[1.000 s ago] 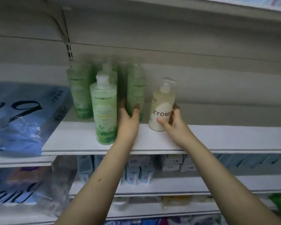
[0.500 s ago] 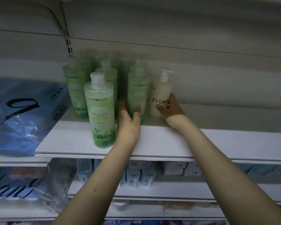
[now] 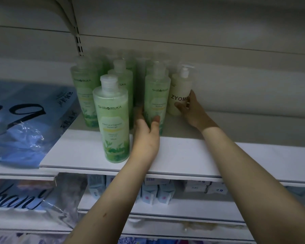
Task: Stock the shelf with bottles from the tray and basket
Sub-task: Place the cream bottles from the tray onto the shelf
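My left hand (image 3: 146,134) grips the lower part of a green SHIROIRUKA bottle (image 3: 158,92), thumb across the front, fingers round its left side. Bottle's upright on the white shelf (image 3: 192,155), abt mid-depth. Just to its rt, touching or nearly so (can't tell which), stands the cream pump bottle (image 3: 180,88), lettering "ZYOM" w/ the rest covered by my right hand (image 3: 192,111). Its thumb is on the front low down, fingers round the rt side & back. So hands are apart, each clamped on its own bottle, both bottles upright on the shelf.

Left of my left hand, nearer the shelf edge, is the front green bottle (image 3: 113,120), upright, cap on, label reads shower gel. It's just beside my wrist. Behind it more green bottles (image 3: 85,92) stand in rows back to the wall. The rearmost are blurred, can't count them. A slotted upright (image 3: 79,44) runs up the wall behind.

Further left, on the next shelf section, lies a blue plastic-wrapped pack (image 3: 25,124) w/ black script. Below, the lower shelf holds small white & blue boxes (image 3: 155,192).
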